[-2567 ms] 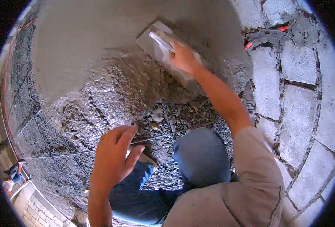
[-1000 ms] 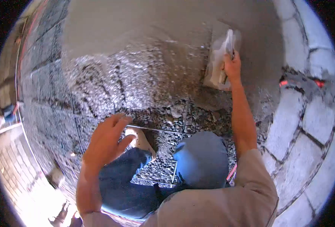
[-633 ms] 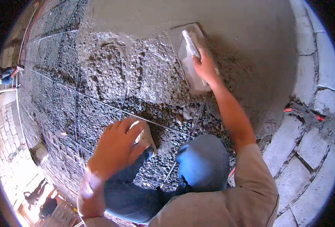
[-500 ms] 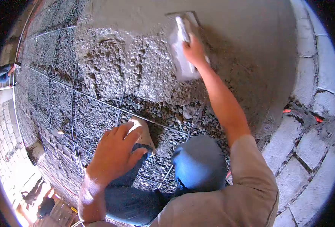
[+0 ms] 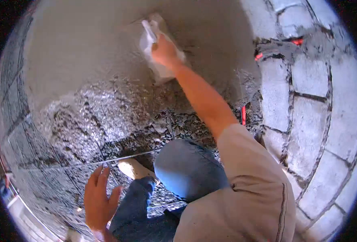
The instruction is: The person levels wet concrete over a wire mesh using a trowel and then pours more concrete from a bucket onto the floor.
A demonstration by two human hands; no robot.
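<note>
My right hand [image 5: 165, 52] is closed around the handle of a finishing trowel [image 5: 148, 47]. Its wide, pale blade lies on smooth, wet grey concrete [image 5: 77, 44]. Just below the blade the concrete turns coarse, with wet stony mix [image 5: 81, 117] showing at left. My left hand [image 5: 99, 201] hangs in the air at lower left, fingers apart and holding nothing. It is near my shoe [image 5: 133, 168] and bent leg, above the gravel.
A thin metal bar [image 5: 118, 159] crosses loose gravel [image 5: 154, 135] in front of my knee [image 5: 186, 167]. Large pale blocks [image 5: 309, 78] with dark joints border the concrete on the right. Red pieces [image 5: 244, 115] stick out along that edge.
The view has swung right, bringing more of the blocks in. My right hand and trowel are farther left in the picture, still on the concrete. My left hand appears lower.
</note>
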